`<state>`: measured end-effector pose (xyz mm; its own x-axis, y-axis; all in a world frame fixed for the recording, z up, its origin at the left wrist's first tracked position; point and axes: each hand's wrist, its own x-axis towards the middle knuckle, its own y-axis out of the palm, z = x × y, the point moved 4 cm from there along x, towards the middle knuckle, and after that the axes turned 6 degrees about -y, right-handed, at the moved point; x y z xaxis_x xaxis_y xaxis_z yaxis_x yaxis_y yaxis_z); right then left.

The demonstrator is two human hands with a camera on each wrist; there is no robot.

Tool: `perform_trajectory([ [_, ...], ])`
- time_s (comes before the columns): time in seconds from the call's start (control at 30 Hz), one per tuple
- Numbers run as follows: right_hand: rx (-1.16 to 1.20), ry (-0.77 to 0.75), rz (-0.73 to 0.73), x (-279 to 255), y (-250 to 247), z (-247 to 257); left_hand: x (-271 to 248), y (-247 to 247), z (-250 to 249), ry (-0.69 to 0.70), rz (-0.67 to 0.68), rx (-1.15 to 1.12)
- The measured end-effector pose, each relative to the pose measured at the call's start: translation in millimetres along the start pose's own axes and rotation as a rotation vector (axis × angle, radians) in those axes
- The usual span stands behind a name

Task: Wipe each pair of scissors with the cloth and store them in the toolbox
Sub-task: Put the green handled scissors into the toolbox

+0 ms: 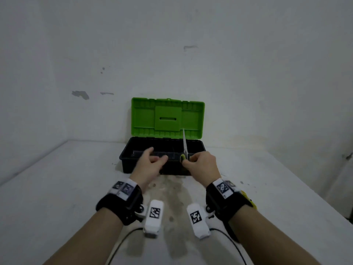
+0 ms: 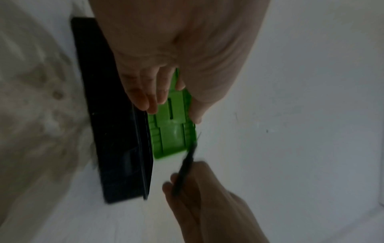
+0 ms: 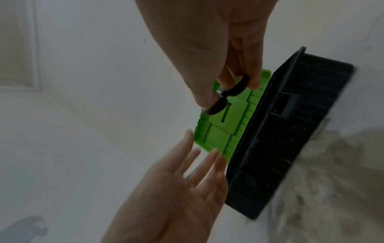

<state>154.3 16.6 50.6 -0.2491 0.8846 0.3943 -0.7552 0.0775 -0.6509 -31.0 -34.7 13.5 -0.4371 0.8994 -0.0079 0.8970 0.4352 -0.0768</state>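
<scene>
A toolbox with a black tub (image 1: 126,159) and a raised green lid (image 1: 168,117) stands on the table against the wall. My right hand (image 1: 202,163) grips a pair of scissors (image 1: 185,148) by the dark handle rings (image 3: 228,93), blades pointing up and away over the tub's right part. The blades appear as a dark blurred streak (image 2: 187,166) in the left wrist view. My left hand (image 1: 150,161) hovers over the tub's front rim with relaxed, spread fingers (image 3: 207,157) and holds nothing. No cloth is in view.
The pale table (image 1: 267,188) carries a grey-brown stain (image 1: 177,203) in front of the box. White walls with scuffs close in behind and to the left. A yellow object (image 1: 250,201) peeks out behind my right wrist strap. Cables trail from both wrist cameras.
</scene>
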Motion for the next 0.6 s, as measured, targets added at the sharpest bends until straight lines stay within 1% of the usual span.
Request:
perform_trajectory([
  [0.1, -0.038, 0.009, 0.010, 44.7, 0.8, 4.1, 50.7, -55.7, -4.5, 0.026, -0.146, 0.077],
  [0.17, -0.071, 0.041, 0.031, 75.6, 8.0, 4.5, 81.2, -90.3, -0.6, 0.033, -0.234, 0.124],
  [0.27, -0.134, 0.087, 0.100, 114.3, 35.7, 8.3, 118.1, -125.7, 16.3, -0.033, -0.283, 0.235],
  [0.37, -0.224, 0.097, 0.230, 136.5, 87.7, 17.9, 148.1, -143.5, 40.4, -0.108, -0.272, 0.294],
  [0.5, -0.274, 0.072, 0.438, 146.9, 161.4, 29.3, 168.7, -143.7, 65.6, -0.182, -0.163, 0.160],
  [0.6, -0.338, 0.044, 0.550, 150.0, 196.7, 40.4, 175.0, -143.7, 75.7, -0.188, -0.103, 0.079],
])
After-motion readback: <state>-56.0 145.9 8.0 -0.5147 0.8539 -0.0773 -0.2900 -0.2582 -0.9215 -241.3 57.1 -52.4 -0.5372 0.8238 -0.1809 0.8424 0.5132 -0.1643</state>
